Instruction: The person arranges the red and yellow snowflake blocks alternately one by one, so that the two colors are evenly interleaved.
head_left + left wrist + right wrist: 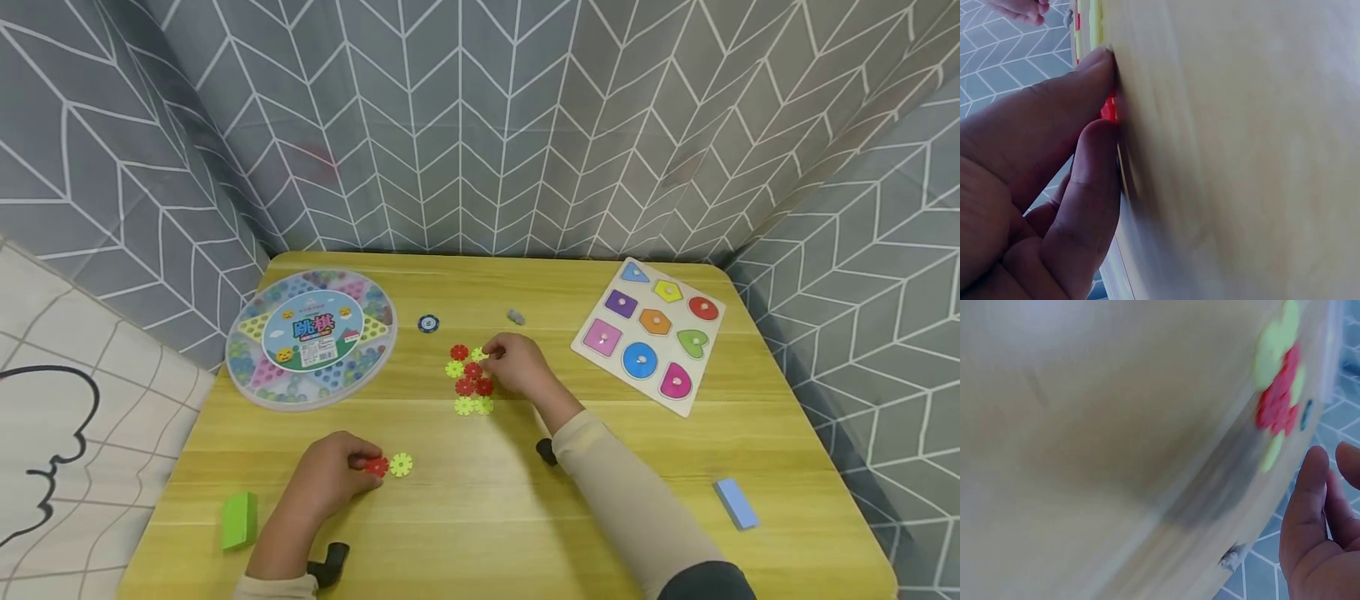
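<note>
Two hands on the yellow wooden table (675,492), well apart. Left hand (326,472) near the front edge, fingertips pinching a red plastic snowflake disc (377,466) that touches a yellow-green snowflake disc (401,464). Right hand (517,364) curled at a cluster of red and yellow-green snowflake discs (468,381) mid-table; whether it grips one, cannot tell. Round checkers box (311,336) back left, shape puzzle board (651,334) back right.
</note>
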{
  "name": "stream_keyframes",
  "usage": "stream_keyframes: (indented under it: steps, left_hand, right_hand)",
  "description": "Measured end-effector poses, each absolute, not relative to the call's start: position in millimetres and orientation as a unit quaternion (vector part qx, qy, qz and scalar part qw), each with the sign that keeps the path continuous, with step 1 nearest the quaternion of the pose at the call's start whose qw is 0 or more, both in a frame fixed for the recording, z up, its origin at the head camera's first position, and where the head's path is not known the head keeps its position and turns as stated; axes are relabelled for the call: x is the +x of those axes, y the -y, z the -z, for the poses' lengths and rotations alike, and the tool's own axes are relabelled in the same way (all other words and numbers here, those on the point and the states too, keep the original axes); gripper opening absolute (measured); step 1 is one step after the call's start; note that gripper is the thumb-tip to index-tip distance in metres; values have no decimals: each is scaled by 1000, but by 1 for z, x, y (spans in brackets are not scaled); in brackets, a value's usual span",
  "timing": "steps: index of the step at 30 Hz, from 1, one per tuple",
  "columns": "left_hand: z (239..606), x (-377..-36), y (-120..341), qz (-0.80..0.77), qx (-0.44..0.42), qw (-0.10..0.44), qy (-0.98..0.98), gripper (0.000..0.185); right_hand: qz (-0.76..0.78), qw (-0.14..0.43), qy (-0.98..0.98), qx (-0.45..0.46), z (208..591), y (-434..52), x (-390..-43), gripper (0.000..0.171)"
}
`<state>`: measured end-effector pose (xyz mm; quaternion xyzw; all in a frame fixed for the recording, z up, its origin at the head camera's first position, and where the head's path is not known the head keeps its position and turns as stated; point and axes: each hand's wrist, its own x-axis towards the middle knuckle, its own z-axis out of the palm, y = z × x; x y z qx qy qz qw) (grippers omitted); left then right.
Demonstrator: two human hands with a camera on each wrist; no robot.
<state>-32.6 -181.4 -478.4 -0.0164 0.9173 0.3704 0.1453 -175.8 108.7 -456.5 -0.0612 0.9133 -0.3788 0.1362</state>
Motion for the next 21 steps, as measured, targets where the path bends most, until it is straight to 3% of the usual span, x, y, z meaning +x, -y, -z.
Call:
stream_keyframes:
  steps: [4, 9, 15, 21]
  left_hand:
    - [480, -35, 183, -376, -17, 142, -916, 30]
    - [481, -36, 183, -380, -18, 138, -914, 30]
    - [483, -34, 179, -380, -21, 138, -914, 31]
    - [481, -33, 180, -381, -31, 145, -913, 30]
  right_hand:
    - [315, 140, -935, -84, 455, -96, -197, 25]
    - [222, 128, -959, -120, 454, -71, -215, 21]
    - [119, 139, -975, -125, 460, -55, -221, 23]
    - [110, 144, -975, -126, 464, -50, -225, 21]
